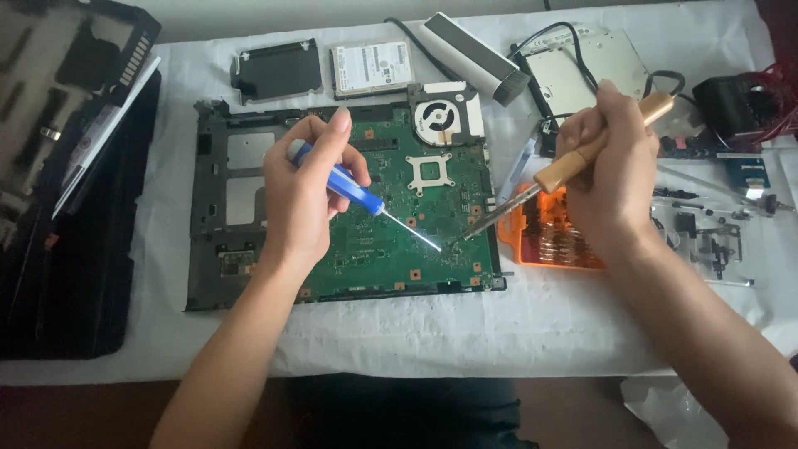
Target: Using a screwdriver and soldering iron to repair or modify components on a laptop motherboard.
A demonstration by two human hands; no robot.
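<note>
We note open white cloth on the bench (465,333) along the near edge, in front of the motherboard (349,199): free passage there. The left strip between the board and the black tool case (75,249) is narrow but passable. The far edge is crowded: drive caddy (277,71), hard drive (371,68), fan (445,115) and optical drive (586,66) lie close together. To the right, the orange bit tray (549,237), small loose parts (706,233) and cables block the way. Over the board, the screwdriver (353,187) and soldering iron (573,162) cross toward one spot.
</note>
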